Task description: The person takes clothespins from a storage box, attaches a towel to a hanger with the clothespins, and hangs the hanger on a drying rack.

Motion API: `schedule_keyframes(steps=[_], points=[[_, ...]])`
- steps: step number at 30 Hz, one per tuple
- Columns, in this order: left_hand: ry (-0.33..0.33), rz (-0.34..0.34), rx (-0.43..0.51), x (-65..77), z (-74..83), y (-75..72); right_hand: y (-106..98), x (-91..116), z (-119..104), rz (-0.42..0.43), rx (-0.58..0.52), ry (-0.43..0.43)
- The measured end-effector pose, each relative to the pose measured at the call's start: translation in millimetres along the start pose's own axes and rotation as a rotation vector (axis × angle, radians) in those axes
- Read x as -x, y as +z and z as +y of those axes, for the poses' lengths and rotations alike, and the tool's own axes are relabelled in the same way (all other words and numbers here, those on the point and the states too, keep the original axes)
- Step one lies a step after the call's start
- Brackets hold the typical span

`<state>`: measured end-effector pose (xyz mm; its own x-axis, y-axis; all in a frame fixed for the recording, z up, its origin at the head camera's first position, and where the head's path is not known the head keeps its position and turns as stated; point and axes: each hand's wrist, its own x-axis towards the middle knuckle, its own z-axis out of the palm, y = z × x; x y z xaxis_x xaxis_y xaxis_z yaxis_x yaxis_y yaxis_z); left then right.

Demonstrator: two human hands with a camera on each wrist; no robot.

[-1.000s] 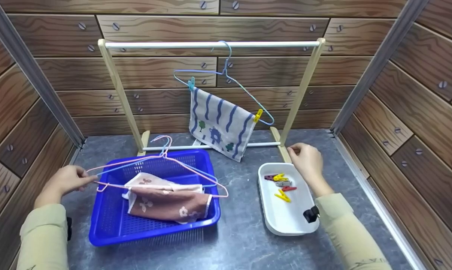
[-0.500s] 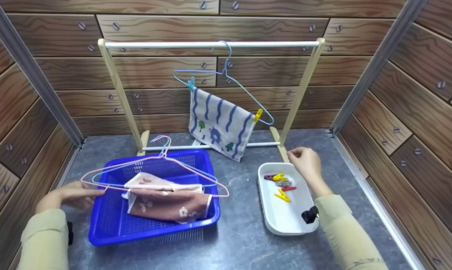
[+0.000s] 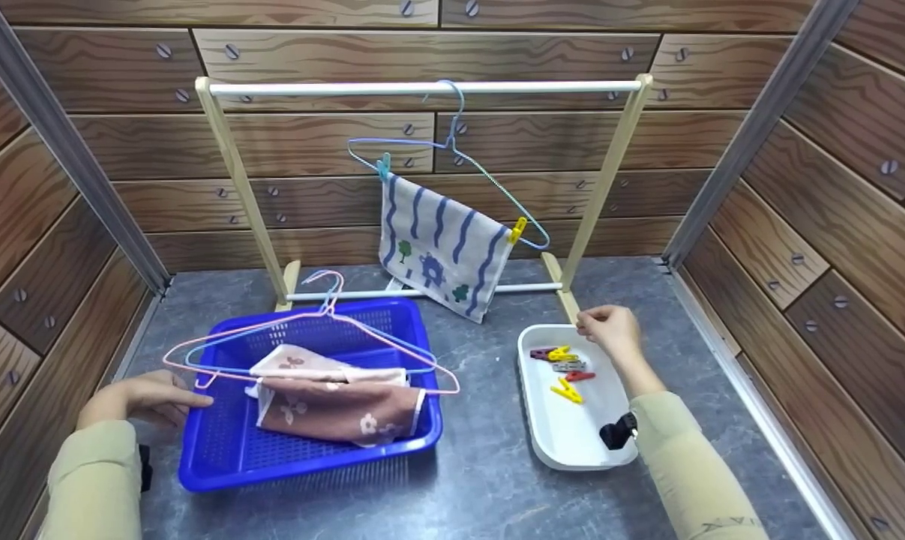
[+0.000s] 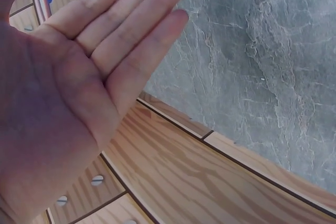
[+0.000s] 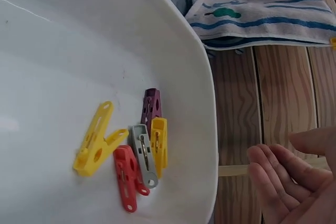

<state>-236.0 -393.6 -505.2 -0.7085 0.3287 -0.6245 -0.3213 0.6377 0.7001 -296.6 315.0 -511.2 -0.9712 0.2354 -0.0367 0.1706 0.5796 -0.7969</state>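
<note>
There are seven clothespins (image 5: 125, 174), three hangers (image 3: 330, 310), one basket (image 3: 310, 468) and one tray (image 3: 568, 431).

left sleeve (image 3: 96, 491): pale khaki, cuff (image 3: 92, 448) | right sleeve (image 3: 688, 457): pale khaki, dark markings (image 3: 729, 523) | black wrist unit (image 3: 617, 434)

Wood-print panels (image 3: 846, 157) and metal framing (image 3: 71, 150) suggest a staged booth (image 3: 332, 202).

On the desk (image 3: 482, 420), basket (image 3: 310, 466) is sitting front L, tray (image 3: 572, 439) front R, w/ a gap btwn. Rack (image 3: 310, 90) is standing behind both, nr back wall (image 3: 332, 56). Hangers (image 3: 330, 309) are lying across basket, ends overhanging L + R; cloth (image 3: 336, 409) is resting in basket, partly covering their lower bars. Another hanger (image 3: 452, 141) is hanging from rack's top bar w/ towel (image 3: 445, 247) below, pegs (image 3: 383, 166) at both top corners. Loose pegs (image 3: 570, 367) are lying in tray's rear half.
</note>
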Motion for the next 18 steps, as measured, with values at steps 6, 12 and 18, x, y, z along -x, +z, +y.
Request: schedule_keyframes(steps=[6,12,18], points=[[0.019,-0.026,0.076,-1.6,0.2,1.2,6,-2,10,-0.026,-0.115,0.108],[0.031,-0.033,0.074,-0.8,1.1,3.5,10,-1,17,-0.041,-0.193,0.183],[0.028,-0.036,0.070,0.2,2.4,3.4,15,-2,22,-0.037,-0.201,0.224]])
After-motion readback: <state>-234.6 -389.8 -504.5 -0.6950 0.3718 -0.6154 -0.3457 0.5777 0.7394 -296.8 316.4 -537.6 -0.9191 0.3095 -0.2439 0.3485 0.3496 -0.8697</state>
